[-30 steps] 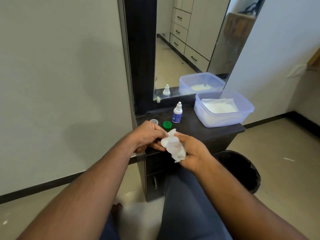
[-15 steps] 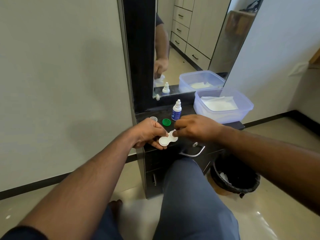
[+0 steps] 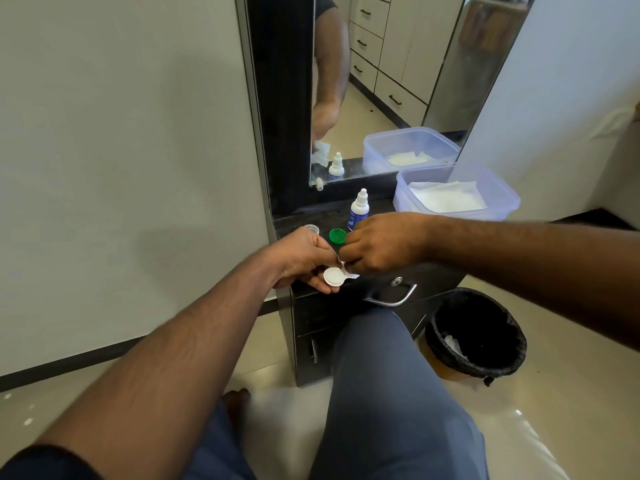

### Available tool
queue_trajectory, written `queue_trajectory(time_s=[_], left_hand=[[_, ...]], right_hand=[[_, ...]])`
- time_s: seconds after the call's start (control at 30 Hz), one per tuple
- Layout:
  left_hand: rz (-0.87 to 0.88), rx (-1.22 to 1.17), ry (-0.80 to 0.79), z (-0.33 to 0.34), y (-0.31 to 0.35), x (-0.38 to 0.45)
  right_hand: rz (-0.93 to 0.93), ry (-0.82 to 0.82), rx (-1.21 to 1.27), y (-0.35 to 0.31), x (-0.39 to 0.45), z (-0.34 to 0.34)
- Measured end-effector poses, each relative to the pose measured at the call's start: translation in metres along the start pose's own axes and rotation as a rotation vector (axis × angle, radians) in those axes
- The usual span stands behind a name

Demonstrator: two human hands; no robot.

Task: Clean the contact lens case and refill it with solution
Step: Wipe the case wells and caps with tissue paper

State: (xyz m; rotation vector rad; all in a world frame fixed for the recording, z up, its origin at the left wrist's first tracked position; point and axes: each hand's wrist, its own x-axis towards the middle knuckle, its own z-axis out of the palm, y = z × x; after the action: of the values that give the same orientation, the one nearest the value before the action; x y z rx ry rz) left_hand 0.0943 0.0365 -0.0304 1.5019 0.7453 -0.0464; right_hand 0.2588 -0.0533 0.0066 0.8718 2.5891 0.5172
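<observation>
Both hands work the open lens case just off the desk's front edge.

Left hand (image 3: 304,259) pinches the contact lens case (image 3: 335,276) steady; right hand (image 3: 382,242) fingers close on its far well. The green cap (image 3: 337,235) and solution bottle (image 3: 359,209) wait nearby for refilling.

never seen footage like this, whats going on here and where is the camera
The camera sits on a person's head and looks down at their own two bare hands; there is no machine. The left hand holds a white contact lens case by one round well. The right hand is closed over the case's other end, with a scrap of white tissue showing between the hands. On the dark cabinet top stand a small solution bottle, a green cap, a clear cap and a plastic tub of tissues. A bin stands on the floor, and a mirror rises behind.
</observation>
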Motion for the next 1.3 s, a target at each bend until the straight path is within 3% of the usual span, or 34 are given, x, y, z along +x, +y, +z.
queue_trajectory(time_s=[0.17,0.4,0.47,0.57,0.67,0.8,0.87,0.97,1.03,1.13,1.2,1.3], left_hand=[[-0.029,0.036,0.016,0.001,0.003,0.003],[-0.041,0.063,0.088,0.006,0.001,0.012],[-0.043,0.057,0.11,0.008,0.0,0.013],[-0.041,0.05,0.127,0.01,0.0,0.011],[-0.039,0.048,0.142,0.01,0.0,0.01],[-0.024,0.044,0.151,0.011,0.0,0.006],[-0.027,0.052,0.15,0.011,0.0,0.006],[-0.027,0.046,0.144,0.008,0.0,0.005],[-0.019,0.045,0.131,0.007,-0.001,0.004],[-0.008,0.045,0.108,0.006,-0.001,0.003],[-0.001,0.043,0.099,0.006,0.0,0.002],[0.014,0.039,0.084,0.005,0.0,0.0]], right_hand=[[0.035,-0.022,-0.032,0.002,-0.01,0.001],[0.246,0.024,0.069,-0.027,-0.01,0.016],[0.412,-0.06,0.171,-0.037,-0.006,0.015],[0.786,-0.184,0.544,-0.049,0.005,0.011],[1.194,0.005,1.101,-0.05,0.016,0.006],[1.695,0.584,2.173,-0.056,0.02,0.006],[1.76,0.807,2.281,-0.061,0.014,0.011],[1.731,0.899,2.095,-0.062,0.002,0.014],[1.591,0.752,1.717,-0.06,-0.006,0.012],[1.185,0.45,1.204,-0.05,-0.015,0.002],[0.988,0.277,1.031,-0.043,-0.016,-0.002],[0.88,0.138,0.885,-0.035,-0.009,-0.004]])
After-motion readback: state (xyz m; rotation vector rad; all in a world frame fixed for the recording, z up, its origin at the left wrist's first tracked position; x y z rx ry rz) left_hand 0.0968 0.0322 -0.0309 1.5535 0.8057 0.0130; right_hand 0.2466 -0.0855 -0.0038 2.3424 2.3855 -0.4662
